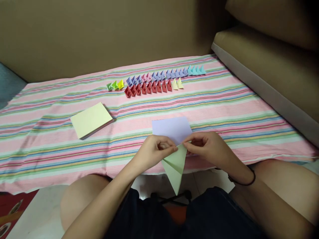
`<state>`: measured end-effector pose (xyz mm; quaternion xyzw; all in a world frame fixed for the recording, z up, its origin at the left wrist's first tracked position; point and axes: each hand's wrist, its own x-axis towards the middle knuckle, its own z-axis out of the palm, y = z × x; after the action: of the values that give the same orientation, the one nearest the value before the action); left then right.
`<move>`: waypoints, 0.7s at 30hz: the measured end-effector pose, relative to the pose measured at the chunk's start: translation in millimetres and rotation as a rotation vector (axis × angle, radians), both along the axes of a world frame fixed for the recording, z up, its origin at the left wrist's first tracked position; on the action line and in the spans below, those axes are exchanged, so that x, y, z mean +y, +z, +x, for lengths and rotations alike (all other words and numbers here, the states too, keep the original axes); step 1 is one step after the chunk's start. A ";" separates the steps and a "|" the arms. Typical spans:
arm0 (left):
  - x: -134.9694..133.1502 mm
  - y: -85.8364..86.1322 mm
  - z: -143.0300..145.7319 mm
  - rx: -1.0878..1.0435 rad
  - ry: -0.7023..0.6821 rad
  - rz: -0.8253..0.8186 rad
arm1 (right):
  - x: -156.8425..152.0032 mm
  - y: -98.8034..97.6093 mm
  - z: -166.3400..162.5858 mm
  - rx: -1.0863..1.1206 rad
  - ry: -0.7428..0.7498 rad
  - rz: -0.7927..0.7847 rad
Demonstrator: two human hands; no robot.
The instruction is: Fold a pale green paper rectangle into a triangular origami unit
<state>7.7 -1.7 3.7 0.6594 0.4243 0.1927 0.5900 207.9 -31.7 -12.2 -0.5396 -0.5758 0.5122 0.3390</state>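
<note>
Both hands pinch a pale green sheet of folded paper (175, 167) near the cloth's front edge. My left hand (156, 151) grips its upper left side with thumb and fingers. At the upper right corner, the thumb and fingertips of my right hand (208, 144) are closed on it. The paper narrows to a point hanging down past the edge, and a crease crosses it. Just behind the hands a lavender sheet of paper (171, 127) lies flat, its near part hidden by the hands and the green paper.
A stack of pale yellow paper (91, 119) lies to the left. Farther back stand rows of small folded paper pieces, among them red ones (149, 88), purple ones (176, 73) and turquoise ones (196, 70). A striped cloth (62, 149) covers the surface; a brown cushion (264, 66) borders the right.
</note>
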 end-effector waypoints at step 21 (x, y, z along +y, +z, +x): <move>8.0 -0.8 -9.7 -0.084 0.067 -0.215 | 3.6 5.0 10.2 0.055 -0.072 0.068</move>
<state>-2.0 6.3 2.9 0.5691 0.4390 0.1932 0.6679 218.1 -28.1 -7.2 -0.5339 -0.5634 0.4944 0.3913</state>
